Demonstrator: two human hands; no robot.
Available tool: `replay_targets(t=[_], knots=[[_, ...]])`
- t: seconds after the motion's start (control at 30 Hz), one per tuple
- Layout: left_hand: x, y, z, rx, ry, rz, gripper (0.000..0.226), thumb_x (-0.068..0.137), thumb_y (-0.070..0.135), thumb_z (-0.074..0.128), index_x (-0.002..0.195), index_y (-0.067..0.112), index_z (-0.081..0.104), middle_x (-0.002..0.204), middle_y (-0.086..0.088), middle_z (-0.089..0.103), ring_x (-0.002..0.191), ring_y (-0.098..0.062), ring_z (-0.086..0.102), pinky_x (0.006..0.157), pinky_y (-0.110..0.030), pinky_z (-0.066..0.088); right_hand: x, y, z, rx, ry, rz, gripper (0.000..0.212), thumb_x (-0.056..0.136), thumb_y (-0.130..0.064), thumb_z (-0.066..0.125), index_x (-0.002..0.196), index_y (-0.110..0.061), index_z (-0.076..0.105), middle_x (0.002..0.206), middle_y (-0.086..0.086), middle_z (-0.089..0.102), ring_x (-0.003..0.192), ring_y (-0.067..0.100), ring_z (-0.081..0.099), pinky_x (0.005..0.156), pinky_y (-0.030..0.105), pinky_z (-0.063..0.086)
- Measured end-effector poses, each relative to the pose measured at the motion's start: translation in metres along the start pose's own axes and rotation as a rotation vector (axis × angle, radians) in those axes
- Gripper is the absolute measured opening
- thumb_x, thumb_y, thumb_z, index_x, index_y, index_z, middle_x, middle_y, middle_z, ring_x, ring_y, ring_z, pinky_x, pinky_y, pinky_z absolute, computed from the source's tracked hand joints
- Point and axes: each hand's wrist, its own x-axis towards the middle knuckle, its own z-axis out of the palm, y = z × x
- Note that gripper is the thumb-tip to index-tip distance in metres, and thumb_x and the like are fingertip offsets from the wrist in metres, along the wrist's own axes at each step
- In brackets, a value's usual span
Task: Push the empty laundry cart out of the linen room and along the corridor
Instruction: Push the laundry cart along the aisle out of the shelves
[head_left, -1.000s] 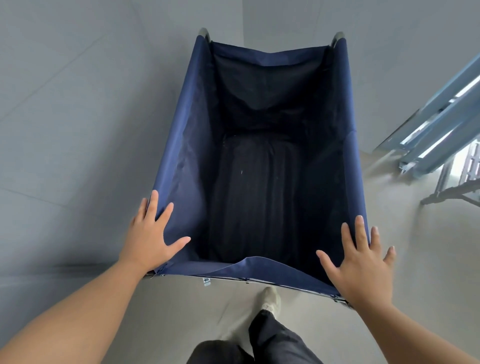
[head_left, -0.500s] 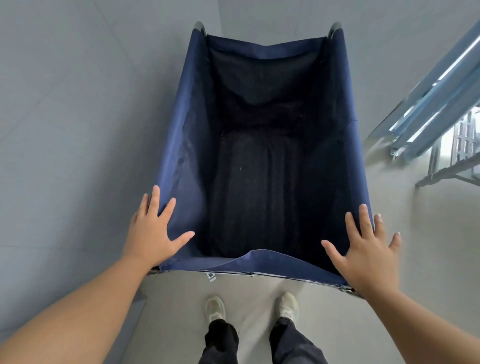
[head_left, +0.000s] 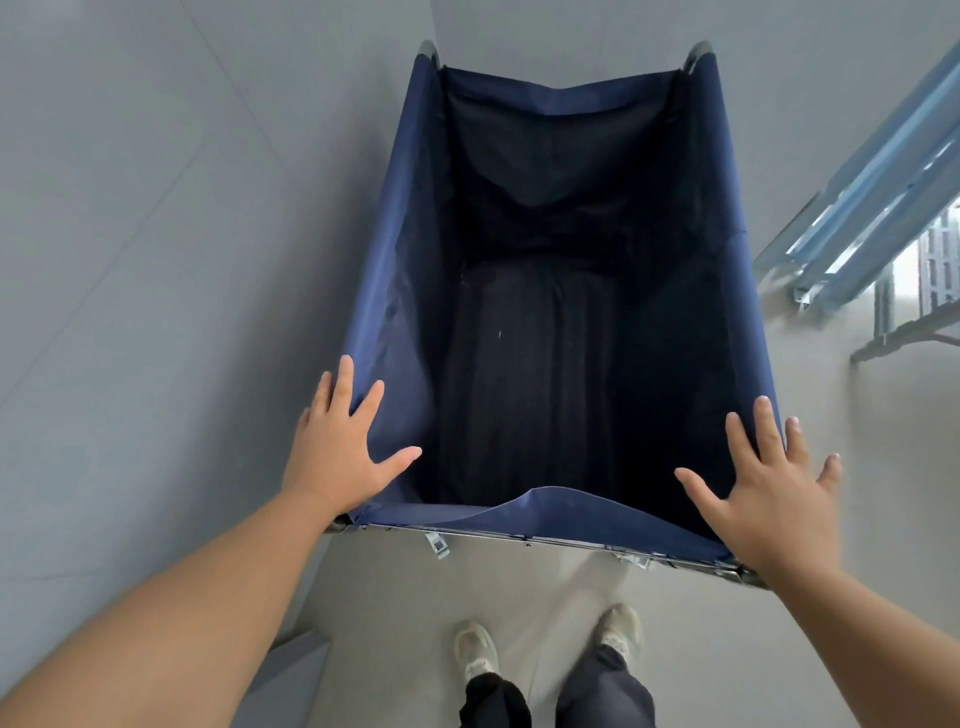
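Navy fabric cart (head_left: 395, 322) straight ahead, empty, hugging the wall (head_left: 156, 234) — left hand (head_left: 337, 447) and right hand (head_left: 769, 493) flat, splayed on near corners, gripping nothing. Could slip off — or scrape the wall.

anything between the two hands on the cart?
Head view: between left hand and right hand lies only the cart's sagging near fabric edge and its empty dark interior.
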Motion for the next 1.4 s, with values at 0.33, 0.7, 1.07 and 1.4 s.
replay_targets(t=[0.33,0.7,1.07,1.4], knots=[[0.041,-0.02,-0.008,0.072,0.005,0.037,0.105,0.075,0.088,0.033,0.154,0.018,0.039,0.171,-0.011,-0.001,0.151,-0.046,0.021,0.111,-0.058,0.04,0.019,-0.025,-0.007,0.02,-0.016,0.034,0.087,0.088,-0.076,0.04,0.155,-0.021,0.035,0.171,0.003,0.011,0.155,0.036,0.017,0.117,0.064,0.017],[0.093,-0.031,-0.016,0.172,0.018,0.074,0.105,0.076,0.087,0.032,0.151,0.015,0.044,0.169,-0.018,0.009,0.146,-0.05,0.027,0.103,-0.066,0.041,0.052,-0.043,-0.016,0.046,-0.018,0.055,0.086,0.088,-0.077,0.037,0.156,-0.024,0.034,0.171,0.001,0.01,0.155,0.036,0.016,0.116,0.063,0.017],[0.128,-0.043,-0.022,0.183,0.03,0.094,0.103,0.076,0.087,0.035,0.152,0.017,0.042,0.169,-0.016,0.007,0.148,-0.049,0.024,0.106,-0.067,0.039,0.072,-0.059,-0.019,0.047,0.006,0.084,0.085,0.088,-0.076,0.04,0.153,-0.022,0.04,0.17,0.003,0.015,0.153,0.037,0.022,0.115,0.064,0.02],[0.152,-0.056,-0.029,0.174,0.03,0.109,0.102,0.077,0.086,0.038,0.153,0.018,0.039,0.17,-0.014,0.005,0.149,-0.047,0.022,0.108,-0.066,0.037,0.083,-0.078,-0.024,0.044,-0.002,0.11,0.085,0.088,-0.076,0.04,0.153,-0.022,0.039,0.17,0.004,0.015,0.153,0.037,0.022,0.114,0.065,0.02]])
